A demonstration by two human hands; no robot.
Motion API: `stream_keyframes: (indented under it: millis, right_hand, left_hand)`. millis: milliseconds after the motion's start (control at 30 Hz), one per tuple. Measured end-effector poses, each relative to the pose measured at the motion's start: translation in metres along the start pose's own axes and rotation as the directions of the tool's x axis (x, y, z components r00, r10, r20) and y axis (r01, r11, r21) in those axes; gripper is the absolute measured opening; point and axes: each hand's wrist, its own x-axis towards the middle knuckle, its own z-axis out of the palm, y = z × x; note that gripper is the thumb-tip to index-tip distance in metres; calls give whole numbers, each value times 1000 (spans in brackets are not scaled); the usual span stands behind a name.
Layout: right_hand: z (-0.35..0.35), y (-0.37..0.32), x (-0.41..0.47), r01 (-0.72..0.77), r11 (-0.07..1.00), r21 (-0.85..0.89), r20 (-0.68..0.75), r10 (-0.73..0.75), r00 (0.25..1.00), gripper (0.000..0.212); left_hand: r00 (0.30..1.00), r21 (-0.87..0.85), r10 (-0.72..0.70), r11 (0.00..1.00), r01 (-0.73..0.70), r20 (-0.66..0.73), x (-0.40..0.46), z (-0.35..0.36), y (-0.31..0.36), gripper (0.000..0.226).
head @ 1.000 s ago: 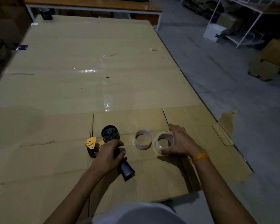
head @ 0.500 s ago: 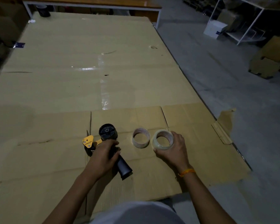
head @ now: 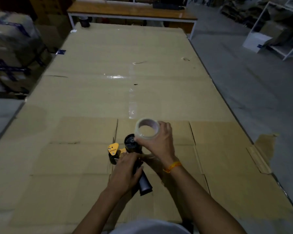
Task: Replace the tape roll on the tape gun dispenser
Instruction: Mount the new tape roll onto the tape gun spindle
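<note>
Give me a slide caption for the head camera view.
Right hand brings tape roll to tape gun held by left hand.

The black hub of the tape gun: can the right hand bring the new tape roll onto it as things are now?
Probably yes. The right hand holds the tape roll just above and beside the hub, whose face looks bare. The left hand grips the tape gun lower down, at its handle, clear of the hub.

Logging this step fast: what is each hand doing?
Left hand: closed on the tape gun.
Right hand: holding the tape roll.
</note>
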Motion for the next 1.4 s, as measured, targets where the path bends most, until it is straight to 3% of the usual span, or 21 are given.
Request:
stream_keyframes:
  millis: [100,233,367,533,600,733,833,1100,1200,1400]
  right_hand:
    - [32,-9,2,36,999,-24,143,-32,989,97]
    - [52,1,0,95,993,-75,195,-79,978,87]
    - [55,7,0,139,985,-104,234,-112,966,87]
    - [50,6,-1,204,965,-162,284,-153,947,93]
    - [49,5,0,205,963,-177,313,-142,939,98]
    - [53,-3,6,204,930,-306,352,-89,932,96]
    - [60,-6,8,162,909,-384,397,5,918,102]
    - [55,-4,23,63,934,-351,536,145,831,110]
    - [47,-6,23,87,943,-321,505,93,858,119]
    - [50,1,22,197,945,-262,502,-41,864,100]
  left_hand:
    - [998,-5,53,999,-53,-27,-4,-1,-1,32]
    - [997,-19,37,999,-39,-70,-11,-4,-3,34]
    - [970,-95,-30,995,8,-240,-20,-9,-2,44]
    - [865,-164,-264,963,212,-427,-22,-14,-13,98]
    - [834,-248,-392,916,314,-390,-20,-14,-22,122]
    - [844,-491,-519,774,399,-134,-21,-10,-38,147]
    - [840,-593,-540,694,408,-54,-23,-8,-43,146]
    - [873,-541,-468,773,331,-134,-28,-3,-53,110]
    - [870,-537,-466,781,318,-163,-28,-2,-56,108]
    - [860,-521,-477,788,328,-179,-30,-1,-59,105]
